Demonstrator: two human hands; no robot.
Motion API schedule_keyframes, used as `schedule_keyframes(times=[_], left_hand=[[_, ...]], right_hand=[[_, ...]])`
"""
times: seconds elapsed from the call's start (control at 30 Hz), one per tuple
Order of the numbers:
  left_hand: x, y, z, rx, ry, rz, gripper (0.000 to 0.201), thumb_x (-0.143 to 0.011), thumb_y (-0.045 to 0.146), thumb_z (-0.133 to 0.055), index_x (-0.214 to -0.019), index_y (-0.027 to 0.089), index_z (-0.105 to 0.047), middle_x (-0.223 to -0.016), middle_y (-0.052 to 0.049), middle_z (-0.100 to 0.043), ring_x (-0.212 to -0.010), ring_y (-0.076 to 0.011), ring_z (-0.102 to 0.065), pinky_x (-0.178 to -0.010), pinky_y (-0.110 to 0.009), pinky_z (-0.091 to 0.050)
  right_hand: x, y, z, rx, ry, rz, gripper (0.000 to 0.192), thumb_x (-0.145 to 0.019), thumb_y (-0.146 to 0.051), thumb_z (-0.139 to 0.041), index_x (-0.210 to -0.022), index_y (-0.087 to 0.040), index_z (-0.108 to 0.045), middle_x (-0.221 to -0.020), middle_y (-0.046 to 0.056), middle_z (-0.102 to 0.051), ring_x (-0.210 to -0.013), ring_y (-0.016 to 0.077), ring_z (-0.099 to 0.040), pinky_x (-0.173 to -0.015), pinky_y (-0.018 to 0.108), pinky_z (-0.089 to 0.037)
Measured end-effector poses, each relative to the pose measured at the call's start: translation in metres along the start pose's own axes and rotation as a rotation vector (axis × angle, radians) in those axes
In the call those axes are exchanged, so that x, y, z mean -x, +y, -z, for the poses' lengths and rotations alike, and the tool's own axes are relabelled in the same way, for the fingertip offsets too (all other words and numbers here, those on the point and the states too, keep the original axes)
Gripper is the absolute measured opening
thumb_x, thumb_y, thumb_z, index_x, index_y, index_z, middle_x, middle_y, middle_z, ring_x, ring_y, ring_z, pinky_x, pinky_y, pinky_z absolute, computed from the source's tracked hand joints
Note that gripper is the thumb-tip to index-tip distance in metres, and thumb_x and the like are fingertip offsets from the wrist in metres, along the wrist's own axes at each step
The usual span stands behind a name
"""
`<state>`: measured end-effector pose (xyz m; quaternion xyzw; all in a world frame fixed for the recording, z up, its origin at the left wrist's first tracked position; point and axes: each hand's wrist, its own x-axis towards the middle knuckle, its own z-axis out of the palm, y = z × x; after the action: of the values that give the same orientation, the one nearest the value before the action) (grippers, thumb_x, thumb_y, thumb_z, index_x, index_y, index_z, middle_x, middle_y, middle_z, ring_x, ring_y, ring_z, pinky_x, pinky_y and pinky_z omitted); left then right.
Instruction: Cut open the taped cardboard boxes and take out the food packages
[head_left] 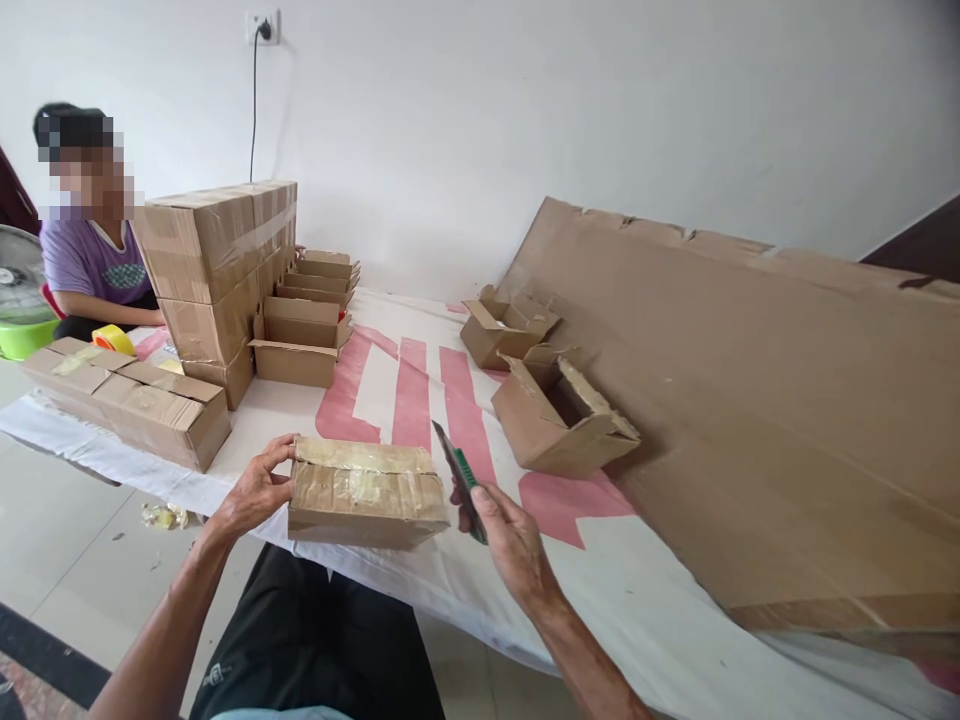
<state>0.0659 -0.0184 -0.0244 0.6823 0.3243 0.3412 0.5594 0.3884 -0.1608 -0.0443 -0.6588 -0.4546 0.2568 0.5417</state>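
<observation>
Left hand (pixel 255 492) spread, fingers gripping left end of taped carton (pixel 365 493) on counter (pixel 660 590). Right hand (pixel 504 535) closed round green box cutter (pixel 459 478), blade beside carton's right end.

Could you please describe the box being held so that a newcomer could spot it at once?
Start at the white and red cloth over the table and come to its near edge. The box lies there, with the left hand on its end and the right hand holding a green knife. Unlike the open boxes behind, it is taped shut.
</observation>
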Motion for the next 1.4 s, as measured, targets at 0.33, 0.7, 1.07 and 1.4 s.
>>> schedule_keyframes(times=[0.33, 0.7, 1.07, 1.4], left_hand=[[0.004, 0.011, 0.0, -0.027, -0.061, -0.057, 0.023, -0.091, 0.027, -0.07, -0.111, 0.024, -0.078, -0.153, -0.01, -0.056, -0.143, -0.0296, -0.052, -0.095, -0.03, -0.058], [0.007, 0.015, -0.002, -0.135, -0.044, 0.046, 0.023, -0.079, 0.028, -0.075, -0.102, 0.025, -0.073, -0.148, -0.007, -0.055, -0.133, -0.0281, -0.058, -0.107, -0.04, -0.053], [0.005, 0.011, 0.0, -0.171, -0.064, 0.025, 0.042, -0.075, 0.021, -0.072, -0.116, 0.03, -0.078, -0.152, -0.006, -0.056, -0.14, -0.0307, -0.056, -0.106, -0.039, -0.053], [0.003, 0.014, 0.001, -0.189, -0.049, 0.0, 0.037, -0.078, 0.028, -0.076, -0.115, 0.028, -0.078, -0.147, -0.009, -0.06, -0.136, -0.0313, -0.06, -0.103, -0.039, -0.056]], right_hand=[[-0.029, -0.089, 0.004, 0.172, -0.453, 0.114, 0.041, -0.092, -0.06, -0.066, -0.102, -0.022, -0.075, -0.089, 0.004, -0.073, -0.08, 0.0211, -0.064, -0.072, 0.032, -0.051], [-0.055, -0.12, -0.015, 0.348, -0.677, 0.171, 0.036, -0.095, -0.052, -0.06, -0.094, -0.02, -0.078, -0.08, 0.002, -0.068, -0.071, 0.0172, -0.056, -0.065, 0.031, -0.043], [-0.065, -0.143, -0.023, 0.5, -0.746, 0.246, 0.032, -0.095, -0.042, -0.06, -0.099, -0.021, -0.083, -0.082, 0.003, -0.075, -0.073, 0.0173, -0.06, -0.067, 0.031, -0.041], [-0.072, -0.168, -0.03, 0.646, -0.767, 0.408, 0.031, -0.098, -0.036, -0.056, -0.084, -0.021, -0.079, -0.077, 0.002, -0.074, -0.07, 0.0161, -0.059, -0.067, 0.031, -0.04]])
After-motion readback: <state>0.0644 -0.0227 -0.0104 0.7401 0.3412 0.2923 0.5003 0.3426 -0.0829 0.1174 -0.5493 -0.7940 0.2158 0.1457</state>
